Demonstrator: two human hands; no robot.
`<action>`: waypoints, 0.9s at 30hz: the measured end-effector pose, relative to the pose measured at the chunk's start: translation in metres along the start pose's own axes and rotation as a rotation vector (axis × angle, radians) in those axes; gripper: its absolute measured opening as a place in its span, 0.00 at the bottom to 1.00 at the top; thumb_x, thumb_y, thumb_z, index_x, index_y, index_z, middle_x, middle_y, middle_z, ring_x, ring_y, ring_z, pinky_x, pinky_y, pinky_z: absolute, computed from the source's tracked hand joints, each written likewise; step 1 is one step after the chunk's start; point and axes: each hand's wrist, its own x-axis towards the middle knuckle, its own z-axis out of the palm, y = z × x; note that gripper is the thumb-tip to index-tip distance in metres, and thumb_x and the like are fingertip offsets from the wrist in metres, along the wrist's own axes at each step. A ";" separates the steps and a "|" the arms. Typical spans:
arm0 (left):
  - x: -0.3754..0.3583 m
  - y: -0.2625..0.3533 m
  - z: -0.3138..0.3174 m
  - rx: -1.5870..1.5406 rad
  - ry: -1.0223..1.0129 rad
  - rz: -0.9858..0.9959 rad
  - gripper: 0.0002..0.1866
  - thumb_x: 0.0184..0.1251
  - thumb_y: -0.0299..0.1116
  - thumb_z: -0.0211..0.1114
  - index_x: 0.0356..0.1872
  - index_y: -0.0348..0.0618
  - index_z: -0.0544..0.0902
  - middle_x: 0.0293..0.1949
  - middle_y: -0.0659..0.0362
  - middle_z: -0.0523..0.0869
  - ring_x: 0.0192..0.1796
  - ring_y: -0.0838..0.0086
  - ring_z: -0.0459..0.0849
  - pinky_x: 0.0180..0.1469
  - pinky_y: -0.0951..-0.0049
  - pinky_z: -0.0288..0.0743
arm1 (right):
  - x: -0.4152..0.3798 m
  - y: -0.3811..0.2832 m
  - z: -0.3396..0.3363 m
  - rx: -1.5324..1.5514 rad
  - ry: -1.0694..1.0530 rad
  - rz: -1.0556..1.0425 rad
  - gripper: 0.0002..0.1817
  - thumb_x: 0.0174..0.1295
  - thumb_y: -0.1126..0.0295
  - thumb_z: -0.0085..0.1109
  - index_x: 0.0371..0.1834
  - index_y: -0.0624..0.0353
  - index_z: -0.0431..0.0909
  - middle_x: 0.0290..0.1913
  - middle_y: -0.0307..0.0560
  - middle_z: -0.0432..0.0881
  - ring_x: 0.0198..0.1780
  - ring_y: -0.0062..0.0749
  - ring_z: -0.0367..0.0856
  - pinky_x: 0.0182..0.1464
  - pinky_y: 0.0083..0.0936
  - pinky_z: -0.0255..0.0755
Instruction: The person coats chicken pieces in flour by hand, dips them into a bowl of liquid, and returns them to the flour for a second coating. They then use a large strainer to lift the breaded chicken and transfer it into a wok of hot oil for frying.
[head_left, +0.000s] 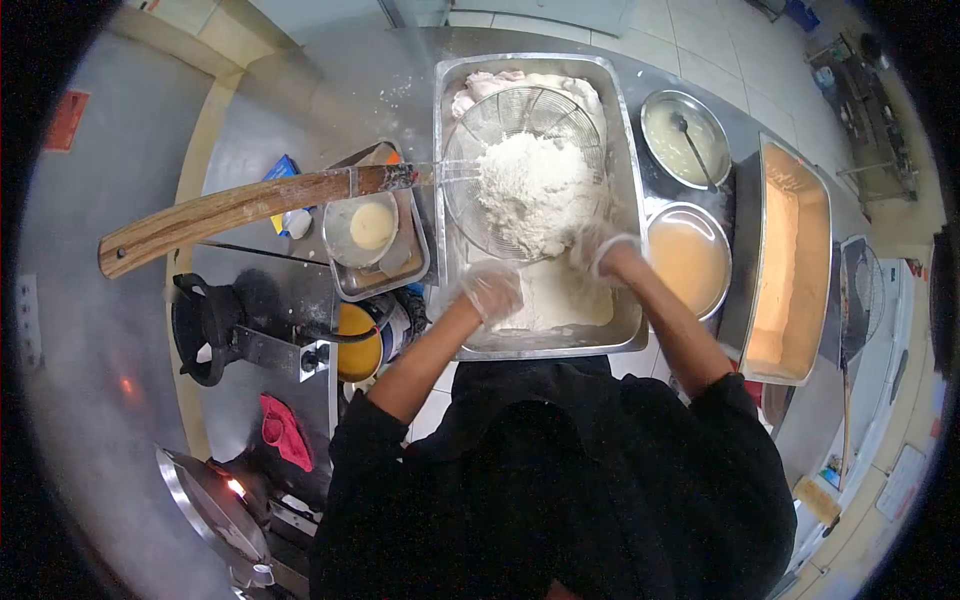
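A deep metal tray (455,345) holds white flour, with pale pieces at its far end. Across it lies a round wire strainer (505,110) heaped with flour (535,185); its long wooden handle (260,205) points left. My left hand (492,290), in a clear plastic glove, is at the strainer's near edge, its fingers partly hidden by the glove. At the strainer's near right side is my right hand (605,248), also gloved, its fingertips blurred beside the flour. Whether either hand holds anything is unclear.
Right of the tray stand a bowl with a ladle (682,140), a bowl of beige liquid (688,260) and a long metal container (790,270). To the left are a small tray with a bowl (360,228), a burner (207,328), a red cloth (285,432) and a lit stove (235,487).
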 end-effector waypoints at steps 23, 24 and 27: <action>0.046 0.019 0.007 -0.065 0.596 0.103 0.16 0.54 0.32 0.56 0.43 0.34 0.72 0.36 0.44 0.74 0.41 0.55 0.73 0.47 0.61 0.66 | 0.029 -0.015 -0.043 0.218 0.273 -0.267 0.12 0.52 0.66 0.52 0.35 0.62 0.74 0.35 0.57 0.78 0.38 0.48 0.77 0.40 0.35 0.70; 0.037 0.021 0.006 -0.082 0.641 0.136 0.15 0.54 0.32 0.55 0.43 0.35 0.72 0.36 0.45 0.74 0.42 0.55 0.73 0.47 0.62 0.66 | 0.020 -0.015 -0.047 0.335 0.292 -0.289 0.12 0.52 0.66 0.53 0.35 0.62 0.74 0.35 0.56 0.78 0.37 0.46 0.76 0.39 0.34 0.70; -0.032 0.057 -0.039 -0.313 0.736 0.223 0.11 0.57 0.31 0.53 0.39 0.36 0.73 0.41 0.46 0.76 0.48 0.58 0.73 0.51 0.64 0.64 | -0.012 -0.048 -0.081 1.013 0.253 0.152 0.10 0.52 0.67 0.53 0.34 0.61 0.74 0.33 0.52 0.78 0.34 0.42 0.76 0.37 0.33 0.69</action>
